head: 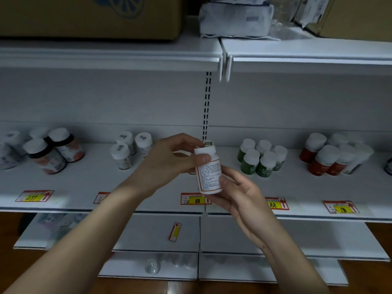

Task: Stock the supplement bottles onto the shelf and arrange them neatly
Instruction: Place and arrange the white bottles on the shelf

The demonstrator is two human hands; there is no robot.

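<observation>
While both hands hold the white bottle upright just in front of the shelf, above its "88" price tag, the left hand pinches the cap end and the right hand curls its fingers round the base. Bare shelf lies directly behind the bottle, between the white-capped bottles and the green bottles. A cardboard box sits on the upper shelf.

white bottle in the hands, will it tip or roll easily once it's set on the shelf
The white bottle looks rigid plastic, so it should hold shape as both hands grip it. Tall and narrow, it may tip if nudged. Being round, it would likely roll if laid down on the flat shelf.
</observation>
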